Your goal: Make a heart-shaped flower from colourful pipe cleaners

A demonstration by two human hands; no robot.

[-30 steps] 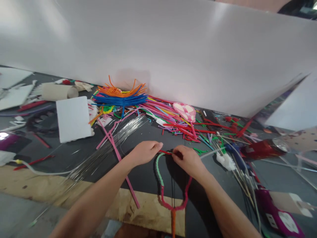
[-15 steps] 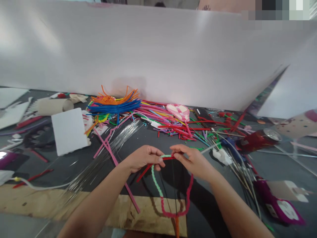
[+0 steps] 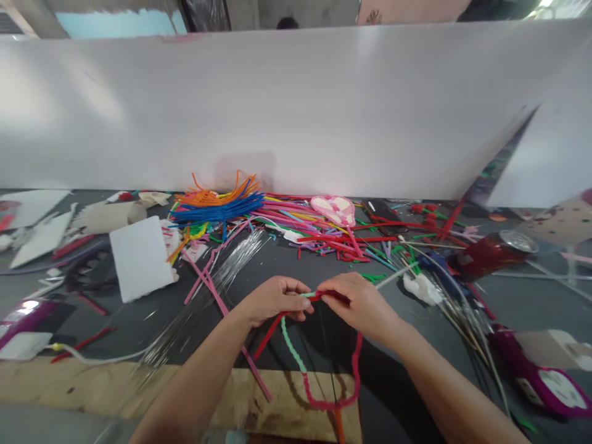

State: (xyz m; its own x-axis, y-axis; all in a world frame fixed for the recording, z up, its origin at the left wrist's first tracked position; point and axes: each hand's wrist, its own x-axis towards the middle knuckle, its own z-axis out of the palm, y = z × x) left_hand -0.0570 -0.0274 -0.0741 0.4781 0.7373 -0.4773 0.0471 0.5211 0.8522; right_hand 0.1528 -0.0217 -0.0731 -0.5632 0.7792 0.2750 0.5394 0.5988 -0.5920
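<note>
Between my hands hangs a loop of twisted pipe cleaner (image 3: 356, 364), mint green on the left and dark pink along the bottom and right. An orange stem (image 3: 339, 424) hangs from its lowest point. My left hand (image 3: 280, 302) pinches the mint green part near the top, together with a red pipe cleaner (image 3: 269, 338) whose loose end sticks out below. My right hand (image 3: 354, 302) is closed on the dark pink end and the red strand, its fingertips almost touching the left ones. The fingers partly hide the spot where the strands meet.
Bundles of blue pipe cleaners (image 3: 217, 213) and orange ones (image 3: 222, 192) lie behind, beside a pink heart (image 3: 333, 211). Thin wires (image 3: 194, 320) and a white card (image 3: 141, 259) are left. A red can (image 3: 497, 254) and purple glue gun (image 3: 541, 376) lie right. A white panel (image 3: 296, 111) stands behind.
My hands have drawn slightly closer together, with the right fingers curled more over the strand. The camera view has shifted, showing more above the white panel.
</note>
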